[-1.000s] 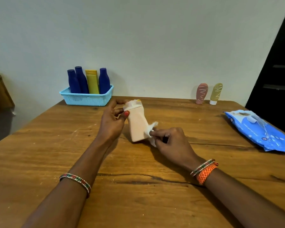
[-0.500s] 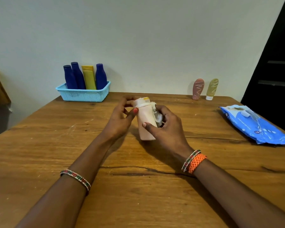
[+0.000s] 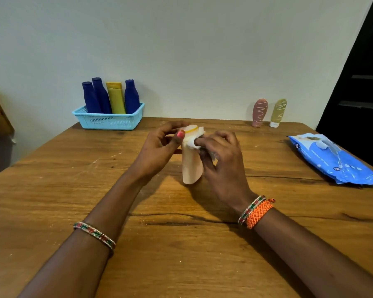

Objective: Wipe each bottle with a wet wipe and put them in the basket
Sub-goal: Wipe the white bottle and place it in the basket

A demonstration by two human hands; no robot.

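A pale peach bottle (image 3: 191,166) stands upright on the wooden table (image 3: 73,190) in the middle of the view. My left hand (image 3: 159,149) grips its cap end from the left, thumb on the top. My right hand (image 3: 222,160) pinches a white wet wipe (image 3: 195,141) against the bottle's upper part from the right. A light blue basket (image 3: 110,121) at the back left holds three dark blue bottles (image 3: 101,95) and a yellow one (image 3: 116,97).
A pink tube (image 3: 259,112) and an olive tube (image 3: 277,112) stand on their caps at the back right by the wall. A blue wet wipe pack (image 3: 334,160) lies near the right edge. A dark doorway is at the far right.
My right hand has carried the wipe from the bottle's lower side up to its cap end. The bottle has gone from tilted to upright.
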